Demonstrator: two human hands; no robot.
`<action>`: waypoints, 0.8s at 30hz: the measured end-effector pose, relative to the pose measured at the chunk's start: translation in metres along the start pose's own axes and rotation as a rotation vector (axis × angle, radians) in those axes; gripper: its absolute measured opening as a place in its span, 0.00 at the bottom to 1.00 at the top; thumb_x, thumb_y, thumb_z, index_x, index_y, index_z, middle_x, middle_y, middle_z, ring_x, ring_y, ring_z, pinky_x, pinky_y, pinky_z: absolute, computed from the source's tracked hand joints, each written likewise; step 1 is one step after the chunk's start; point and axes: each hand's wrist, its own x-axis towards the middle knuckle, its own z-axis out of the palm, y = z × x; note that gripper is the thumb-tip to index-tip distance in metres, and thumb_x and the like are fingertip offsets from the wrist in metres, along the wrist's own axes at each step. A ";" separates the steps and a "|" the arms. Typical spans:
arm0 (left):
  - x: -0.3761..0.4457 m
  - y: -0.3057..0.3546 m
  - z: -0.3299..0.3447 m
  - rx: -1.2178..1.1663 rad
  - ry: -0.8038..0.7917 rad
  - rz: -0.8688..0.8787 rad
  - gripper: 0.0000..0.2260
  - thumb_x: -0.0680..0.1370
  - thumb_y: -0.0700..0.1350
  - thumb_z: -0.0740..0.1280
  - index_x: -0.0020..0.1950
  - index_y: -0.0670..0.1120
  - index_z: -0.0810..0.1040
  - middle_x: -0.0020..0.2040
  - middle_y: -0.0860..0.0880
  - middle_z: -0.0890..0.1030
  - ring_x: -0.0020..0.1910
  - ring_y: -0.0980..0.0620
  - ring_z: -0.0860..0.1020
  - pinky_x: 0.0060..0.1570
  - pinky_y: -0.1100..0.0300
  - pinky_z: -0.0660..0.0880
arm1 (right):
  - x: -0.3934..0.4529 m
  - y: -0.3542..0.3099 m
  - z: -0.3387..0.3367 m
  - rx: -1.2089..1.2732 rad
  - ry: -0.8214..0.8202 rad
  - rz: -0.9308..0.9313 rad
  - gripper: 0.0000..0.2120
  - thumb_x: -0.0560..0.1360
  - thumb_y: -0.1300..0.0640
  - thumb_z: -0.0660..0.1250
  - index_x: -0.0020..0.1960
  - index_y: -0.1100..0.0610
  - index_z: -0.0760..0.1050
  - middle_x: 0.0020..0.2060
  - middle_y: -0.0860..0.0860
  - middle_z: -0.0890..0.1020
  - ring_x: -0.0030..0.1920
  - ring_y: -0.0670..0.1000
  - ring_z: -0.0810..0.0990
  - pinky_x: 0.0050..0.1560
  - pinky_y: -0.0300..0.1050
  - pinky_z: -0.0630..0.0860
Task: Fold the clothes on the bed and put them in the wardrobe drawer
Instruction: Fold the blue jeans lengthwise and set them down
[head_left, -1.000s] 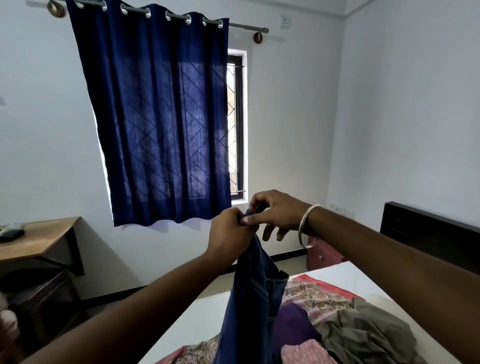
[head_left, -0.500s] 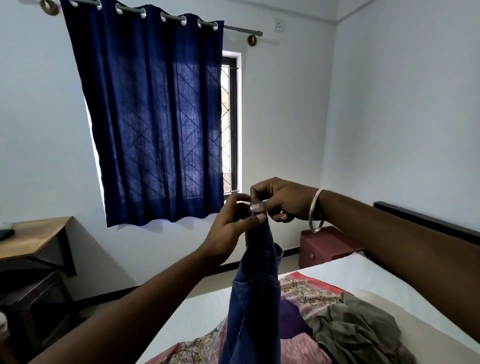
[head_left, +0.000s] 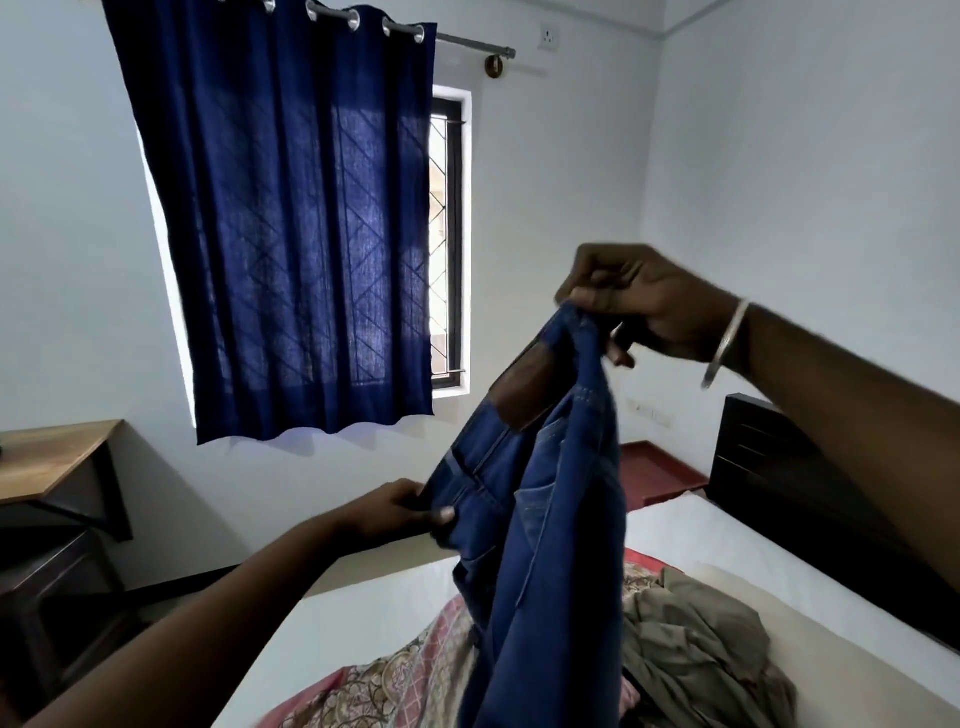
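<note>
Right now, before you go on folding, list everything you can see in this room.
jeans: one, blue denim, held up over the bed
olive garment: one, crumpled on the bed, right of the jeans
patterned cloth: one, pink and beige, on the bed under the jeans
bed: one, white sheet, dark headboard at right
curtain: one, dark blue, over the window
window: one, dark frame, grille
wooden table: one, brown, left wall
red cabinet: one, beside the headboard
wall socket: one, white, near the ceiling
left hand: grips the waistband, low
right hand: pinches the jeans' top, bangle on wrist
</note>
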 end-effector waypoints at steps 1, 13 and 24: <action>-0.003 -0.007 -0.004 0.091 0.001 -0.072 0.19 0.72 0.64 0.71 0.46 0.49 0.83 0.45 0.53 0.84 0.45 0.56 0.81 0.50 0.62 0.75 | -0.003 -0.004 -0.008 0.043 0.018 -0.021 0.12 0.73 0.52 0.72 0.43 0.58 0.72 0.40 0.62 0.77 0.27 0.57 0.75 0.20 0.41 0.71; -0.024 0.045 -0.124 1.015 0.601 0.388 0.05 0.73 0.42 0.73 0.47 0.51 0.82 0.35 0.51 0.83 0.34 0.44 0.81 0.36 0.56 0.73 | -0.073 0.043 -0.084 -0.537 -0.056 0.427 0.20 0.71 0.39 0.71 0.40 0.54 0.69 0.32 0.56 0.72 0.30 0.56 0.71 0.28 0.55 0.70; -0.002 0.107 -0.158 1.166 0.569 0.101 0.04 0.75 0.55 0.71 0.49 0.63 0.83 0.64 0.58 0.65 0.69 0.46 0.59 0.54 0.43 0.74 | -0.093 0.058 -0.078 -0.514 0.061 0.362 0.05 0.80 0.66 0.63 0.49 0.61 0.78 0.37 0.52 0.82 0.20 0.50 0.69 0.24 0.37 0.65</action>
